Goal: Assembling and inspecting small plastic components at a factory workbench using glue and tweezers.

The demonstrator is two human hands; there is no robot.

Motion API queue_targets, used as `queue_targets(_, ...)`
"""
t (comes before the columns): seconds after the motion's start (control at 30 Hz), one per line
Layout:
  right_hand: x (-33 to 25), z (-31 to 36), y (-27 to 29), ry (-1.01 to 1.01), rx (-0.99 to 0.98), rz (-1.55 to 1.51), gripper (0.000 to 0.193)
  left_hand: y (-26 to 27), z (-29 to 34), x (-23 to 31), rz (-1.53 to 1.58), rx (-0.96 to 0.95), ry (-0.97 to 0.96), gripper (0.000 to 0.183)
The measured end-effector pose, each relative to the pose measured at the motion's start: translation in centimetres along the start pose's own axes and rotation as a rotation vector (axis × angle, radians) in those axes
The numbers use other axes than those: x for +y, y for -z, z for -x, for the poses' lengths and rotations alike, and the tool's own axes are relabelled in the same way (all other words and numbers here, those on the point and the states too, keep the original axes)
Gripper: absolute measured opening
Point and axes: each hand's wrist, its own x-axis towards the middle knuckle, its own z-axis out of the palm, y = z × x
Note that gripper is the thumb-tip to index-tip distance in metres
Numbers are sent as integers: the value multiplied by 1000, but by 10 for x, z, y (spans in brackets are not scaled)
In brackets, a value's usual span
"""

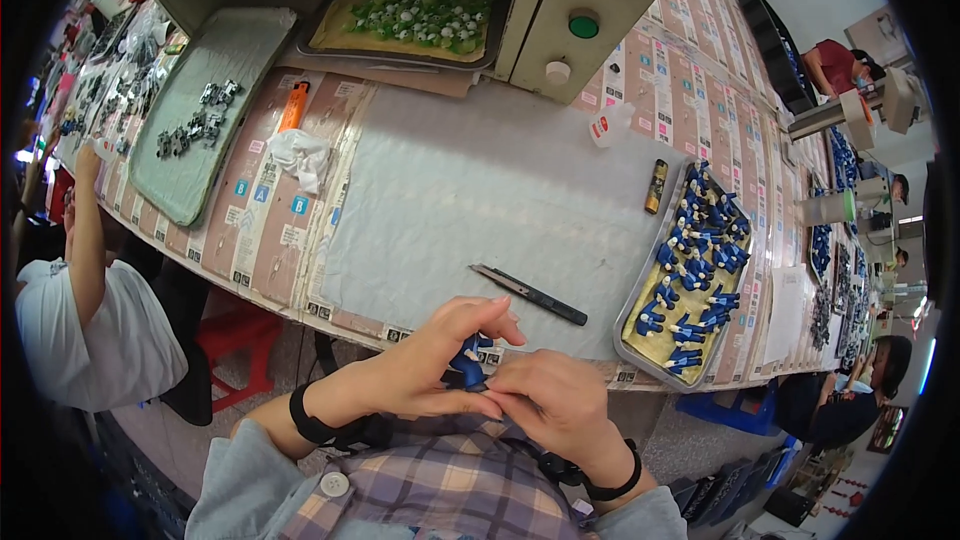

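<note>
My left hand is closed round a small blue figurine, held just past the table's near edge. The fingers of my right hand pinch at the figurine's lower end, so that part is mostly hidden. On the white sheet in front of my hands lies a black utility knife, its blade end pointing up and left. To the right, a metal tray lined with yellowish material holds several blue figurines with pale parts.
A machine housing with red and green buttons stands at the back, a tray of green-and-white pieces beneath it. Leftward are an orange tool, crumpled white cloth and a green tray. A gold-black cylinder and co-workers flank the table.
</note>
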Motion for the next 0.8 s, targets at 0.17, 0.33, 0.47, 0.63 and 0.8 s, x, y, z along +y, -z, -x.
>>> queue_targets(0.17,4,4,2,-77,-32,-130,15,1,-1,5,-194,36,-126,89)
queue_targets(0.33,6,12,2,-338,-106,-344,17,-1,-4,7,-249,51,-181,92)
queue_targets(0.47,11,20,-8,-664,-74,-916,23,-4,-3,9,-322,46,-149,93)
queue_targets(0.63,21,20,-12,-721,-81,-1148,25,-4,-5,13,-374,-20,-31,98)
queue_targets(0.8,19,11,-28,-836,7,-1179,30,-3,-11,16,-398,-120,68,88)
